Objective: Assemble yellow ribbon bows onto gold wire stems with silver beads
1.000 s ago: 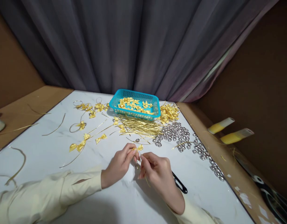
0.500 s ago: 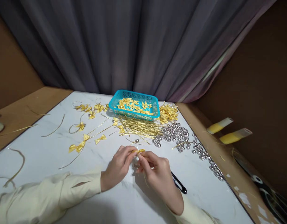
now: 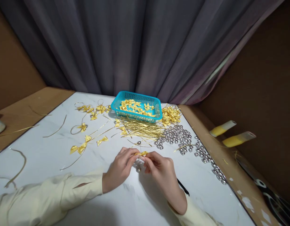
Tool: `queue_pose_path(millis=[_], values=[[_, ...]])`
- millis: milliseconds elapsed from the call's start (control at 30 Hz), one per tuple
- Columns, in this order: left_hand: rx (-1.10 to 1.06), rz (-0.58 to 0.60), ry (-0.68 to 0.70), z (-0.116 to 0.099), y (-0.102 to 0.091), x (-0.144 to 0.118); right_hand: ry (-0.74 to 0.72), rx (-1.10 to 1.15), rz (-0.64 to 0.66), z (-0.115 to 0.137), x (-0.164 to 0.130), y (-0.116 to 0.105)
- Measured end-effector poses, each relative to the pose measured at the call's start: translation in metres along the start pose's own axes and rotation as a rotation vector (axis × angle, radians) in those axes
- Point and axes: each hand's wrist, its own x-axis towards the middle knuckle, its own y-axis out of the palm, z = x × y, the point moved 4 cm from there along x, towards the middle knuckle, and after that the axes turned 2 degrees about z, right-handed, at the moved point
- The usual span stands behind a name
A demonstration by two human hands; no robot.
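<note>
A small yellow ribbon bow [image 3: 141, 153] is pinched between the fingertips of both hands just above the white marble tabletop [image 3: 65, 150].

The left hand [image 3: 120, 168] and right hand [image 3: 160, 169] are closed on opposite ends of the bow, with a small silver bell [image 3: 137, 169] seen just beneath them, apparently hanging on a thin gold cord. A teal basket [image 3: 136, 106] of bows, a bundle of gold wires [image 3: 140, 128] and a heap of silver bells [image 3: 176, 135] are laid out beyond. The bow is judged liable to slip or untwist if either pinch is loosened, and the bell could roll away among the loose pieces.
</note>
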Motion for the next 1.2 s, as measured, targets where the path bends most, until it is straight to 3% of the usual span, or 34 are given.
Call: queue_pose_path(millis=[100,333,500,600,700,867,1000,1200], values=[[0.006,0.003,0.011,-0.002,-0.001,0.001,0.039,-0.014,-0.018,-0.003,0.007,-0.009],[-0.031,0.063,0.19,-0.012,0.001,-0.001,0.053,0.158,0.322,-0.001,0.025,-0.021],[-0.129,0.147,0.176,-0.01,0.005,-0.004,0.125,0.323,0.521,0.003,0.017,-0.005],[-0.186,0.196,0.157,-0.011,0.007,-0.004,0.181,0.444,0.559,0.002,0.013,0.006],[-0.181,0.201,0.17,-0.014,0.005,-0.004,0.212,0.51,0.47,-0.003,0.014,0.01],[-0.12,0.21,0.326,-0.025,0.004,-0.007,0.184,0.552,0.157,-0.017,0.03,-0.006],[-0.123,0.265,0.4,-0.032,0.005,-0.012,0.137,0.601,-0.009,-0.026,0.048,-0.035],[-0.123,0.282,0.341,-0.031,0.005,-0.013,0.101,0.657,-0.238,-0.047,0.071,-0.094]])
